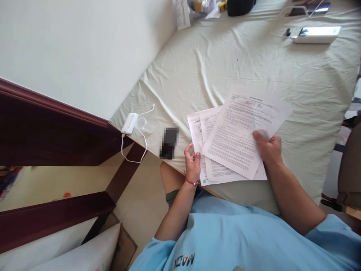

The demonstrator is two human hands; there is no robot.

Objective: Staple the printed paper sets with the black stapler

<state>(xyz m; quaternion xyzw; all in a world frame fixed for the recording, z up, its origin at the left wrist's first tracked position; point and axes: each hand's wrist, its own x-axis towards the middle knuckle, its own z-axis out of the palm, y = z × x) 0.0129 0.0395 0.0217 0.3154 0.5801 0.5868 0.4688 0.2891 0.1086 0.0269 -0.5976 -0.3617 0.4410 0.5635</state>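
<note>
Printed white paper sheets (229,145), in the head view, overlap above a wrinkled pale-green cloth (222,69). At their eight o'clock edge the left hand (193,165) pinches the lower sheets (208,117); at three o'clock the right hand (269,149) pinches the top sheet (239,128), thumb on its face. Near nine o'clock lies a blurred dark rectangular object (169,143); at one, a white oblong device (318,37).

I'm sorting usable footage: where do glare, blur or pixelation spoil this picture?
Head view: bright glare on top of the white device at upper right; head view: small print on the top sheet too soft to read, its far edge looking smeared; head view: the dark object beside the left hand pixelated.
</note>
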